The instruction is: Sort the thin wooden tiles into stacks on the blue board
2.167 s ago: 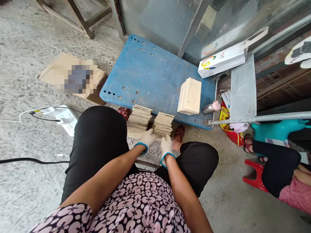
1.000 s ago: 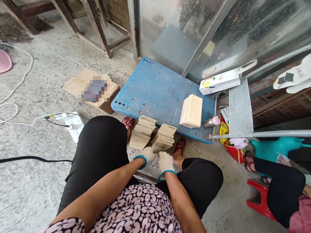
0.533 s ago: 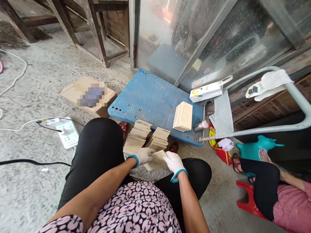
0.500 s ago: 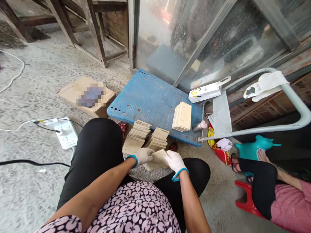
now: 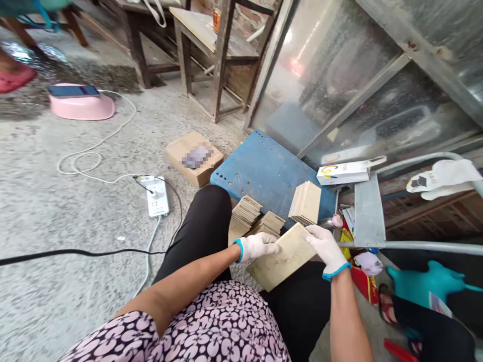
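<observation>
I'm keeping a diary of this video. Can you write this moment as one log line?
left hand: grips wooden panel | right hand: grips same panel | panel: lifted over lap | panel stacks: by blue cart

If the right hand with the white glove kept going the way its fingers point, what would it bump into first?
Probably the wooden board that the right hand already grips; past it, the left hand. Depth is hard to judge.
</observation>
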Demonstrator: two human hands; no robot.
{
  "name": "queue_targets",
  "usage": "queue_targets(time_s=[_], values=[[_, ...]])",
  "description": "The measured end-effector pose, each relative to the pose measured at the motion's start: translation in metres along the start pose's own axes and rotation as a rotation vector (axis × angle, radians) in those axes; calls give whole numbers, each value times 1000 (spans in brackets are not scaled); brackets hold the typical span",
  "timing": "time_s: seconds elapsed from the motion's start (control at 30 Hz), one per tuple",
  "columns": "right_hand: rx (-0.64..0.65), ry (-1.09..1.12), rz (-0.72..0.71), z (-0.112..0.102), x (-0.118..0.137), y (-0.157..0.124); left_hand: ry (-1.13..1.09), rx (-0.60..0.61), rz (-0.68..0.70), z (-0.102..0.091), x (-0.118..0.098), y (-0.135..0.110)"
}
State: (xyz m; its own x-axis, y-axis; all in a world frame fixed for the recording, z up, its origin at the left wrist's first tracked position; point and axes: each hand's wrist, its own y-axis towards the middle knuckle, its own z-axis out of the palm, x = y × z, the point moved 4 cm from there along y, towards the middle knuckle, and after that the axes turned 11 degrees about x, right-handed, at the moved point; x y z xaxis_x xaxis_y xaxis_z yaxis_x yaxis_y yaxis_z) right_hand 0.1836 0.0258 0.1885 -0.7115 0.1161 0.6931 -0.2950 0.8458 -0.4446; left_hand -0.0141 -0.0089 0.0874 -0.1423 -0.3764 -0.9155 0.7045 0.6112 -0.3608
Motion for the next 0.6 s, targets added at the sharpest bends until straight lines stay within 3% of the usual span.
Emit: queue_targets(time_s=[0.1,0.2,0.33,0.43,0.5,0.6], values=[[-13,-7,-19,-11,9,17,-147,-62,56,-3,-6,4],[-109,-45,-33,-26,15,38,-231,-181,28,-15,-11,20],[-485,1,-25,-55,13,59,-259,-235,15,-38,-25,50],[-774,91,4,-67,-4,67,-273,-277,13,-60,-36,72],[-829,139,42,-66,-21,77,-288,-324,6,-78,-41,87],[-765,228,123,-52,-50,98,-320,-407,-8,-106,-44,109]])
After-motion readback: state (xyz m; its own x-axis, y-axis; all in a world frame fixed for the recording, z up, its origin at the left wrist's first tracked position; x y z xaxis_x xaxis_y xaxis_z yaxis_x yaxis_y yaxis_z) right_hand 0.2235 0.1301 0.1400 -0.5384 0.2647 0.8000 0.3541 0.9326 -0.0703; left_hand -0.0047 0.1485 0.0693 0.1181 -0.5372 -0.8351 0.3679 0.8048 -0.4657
